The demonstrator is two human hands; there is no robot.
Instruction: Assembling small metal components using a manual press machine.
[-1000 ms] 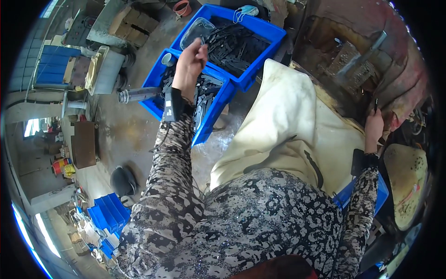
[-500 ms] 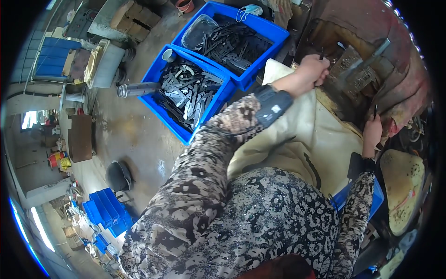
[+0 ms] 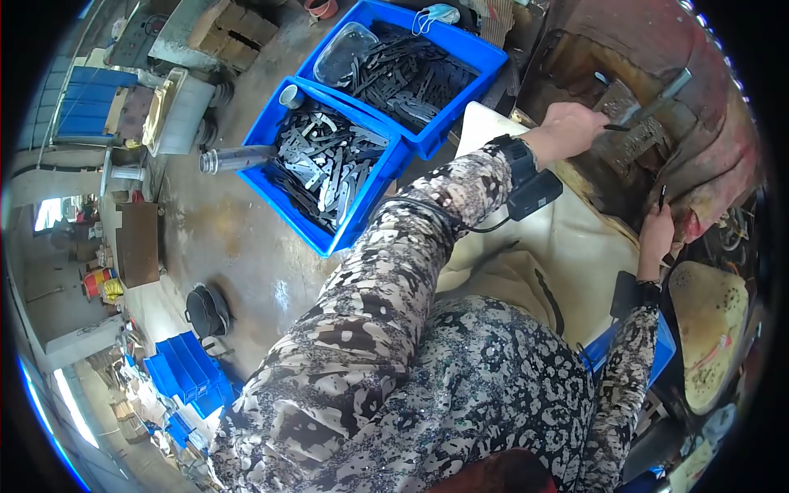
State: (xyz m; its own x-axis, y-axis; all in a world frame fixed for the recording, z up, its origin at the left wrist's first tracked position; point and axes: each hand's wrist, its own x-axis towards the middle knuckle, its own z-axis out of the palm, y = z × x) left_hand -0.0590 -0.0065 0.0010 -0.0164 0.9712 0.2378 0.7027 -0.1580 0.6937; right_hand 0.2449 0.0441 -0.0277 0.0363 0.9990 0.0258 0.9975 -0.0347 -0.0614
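Observation:
My left hand (image 3: 567,131) reaches out over the brown, stained work recess. Its fingers are closed on a thin dark strip (image 3: 616,127), whose tip points right. To the right and nearer me, my right hand (image 3: 657,232) is closed round a slim dark piece (image 3: 662,195) standing up from the fingers; its kind I cannot make out. Between and beyond both hands lies a rough, speckled block (image 3: 641,138), with a grey metal bar (image 3: 667,92) slanting above it. A cream cloth (image 3: 567,238) spreads from my lap to the recess edge.
Left of the work spot stand two blue bins: a nearer bin (image 3: 329,245) of flat grey metal pieces and a farther bin (image 3: 497,59) of dark ones. A clear bottle (image 3: 234,158) leans on the near rim. A pitted cream pad (image 3: 708,329) lies at right.
My left hand has moved slightly right and its wrist has turned, so the dark strip now points right instead of up. My right hand stays nearly in place.

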